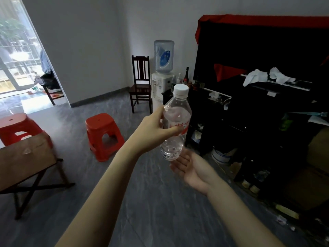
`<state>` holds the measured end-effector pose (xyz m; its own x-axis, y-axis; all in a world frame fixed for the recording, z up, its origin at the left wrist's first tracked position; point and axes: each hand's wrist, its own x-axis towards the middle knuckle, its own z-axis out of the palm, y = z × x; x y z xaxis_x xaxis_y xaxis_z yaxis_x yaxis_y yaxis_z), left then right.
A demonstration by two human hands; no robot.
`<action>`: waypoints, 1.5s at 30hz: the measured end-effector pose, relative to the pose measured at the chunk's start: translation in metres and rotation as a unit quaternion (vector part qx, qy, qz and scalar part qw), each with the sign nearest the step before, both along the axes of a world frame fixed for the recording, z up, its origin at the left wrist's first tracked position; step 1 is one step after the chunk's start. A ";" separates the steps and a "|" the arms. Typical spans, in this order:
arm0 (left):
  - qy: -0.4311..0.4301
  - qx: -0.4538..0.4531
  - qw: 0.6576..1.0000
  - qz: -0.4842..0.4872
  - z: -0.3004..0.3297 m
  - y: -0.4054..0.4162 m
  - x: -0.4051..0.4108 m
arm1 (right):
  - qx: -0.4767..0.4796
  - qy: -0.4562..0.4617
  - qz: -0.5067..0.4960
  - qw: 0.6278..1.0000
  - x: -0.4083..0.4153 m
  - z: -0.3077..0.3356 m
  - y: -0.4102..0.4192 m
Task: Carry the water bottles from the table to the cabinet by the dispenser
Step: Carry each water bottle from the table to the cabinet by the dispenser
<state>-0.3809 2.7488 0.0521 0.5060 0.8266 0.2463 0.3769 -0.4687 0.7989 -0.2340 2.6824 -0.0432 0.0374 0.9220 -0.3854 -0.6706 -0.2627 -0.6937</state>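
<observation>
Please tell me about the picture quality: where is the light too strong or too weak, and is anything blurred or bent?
Head view: the doorway at left is overexposed; the dark cabinet at right loses detail in shadow; the right hand under the bottle shows motion blur, the left hand gripping it is sharper; the wide-angle lens bends the doorway's edge and tilts the dispenser.

I am looking into a lived-in room of a home, not a workplace. A water dispenser [161,86] with a blue jug stands in the corner beside a dark wooden chair [140,84]. Red plastic stools [104,134] sit on the grey marbled floor [160,202], near a folding tabletop [26,157]. A dark cabinet [204,111] carries glass bottles [186,75], and a red cloth [249,20] drapes the black unit along the wall. A glass door [16,56] opens to daylight outside.
</observation>
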 end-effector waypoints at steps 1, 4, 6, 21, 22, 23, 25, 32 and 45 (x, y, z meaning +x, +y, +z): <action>0.000 0.000 1.000 0.000 -0.001 0.014 0.003 | 0.000 -0.003 -0.002 1.000 0.003 0.000 0.014; -0.009 0.002 1.000 0.005 -0.004 0.053 0.012 | -0.003 -0.012 -0.006 1.000 0.014 0.000 0.057; -0.015 -0.005 1.000 0.013 -0.007 0.083 0.018 | -0.004 -0.016 -0.005 1.000 0.020 -0.001 0.087; 0.012 -0.020 1.000 0.021 -0.020 0.314 0.148 | -0.017 -0.001 0.018 1.000 0.151 -0.019 0.321; 0.011 -0.019 1.000 0.022 -0.019 0.329 0.158 | -0.012 -0.002 0.019 1.000 0.161 -0.018 0.337; 0.007 -0.018 1.000 0.023 -0.019 0.344 0.166 | -0.011 -0.002 0.019 1.000 0.170 -0.017 0.353; 0.005 -0.017 0.999 0.027 -0.019 0.370 0.181 | -0.015 0.004 0.016 1.000 0.185 -0.015 0.381; 0.019 -0.027 0.999 0.033 -0.033 0.470 0.214 | -0.034 0.011 0.031 0.999 0.220 -0.030 0.476; -0.009 -0.027 1.000 0.010 -0.042 0.716 0.241 | -0.032 0.010 0.031 0.999 0.244 -0.036 0.717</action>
<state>-0.1398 3.4648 0.0101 0.4860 0.8484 0.2101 0.3715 -0.4181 0.8290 0.0104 3.3990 -0.0795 -0.0274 0.8959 -0.4435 -0.6659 -0.3473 -0.6603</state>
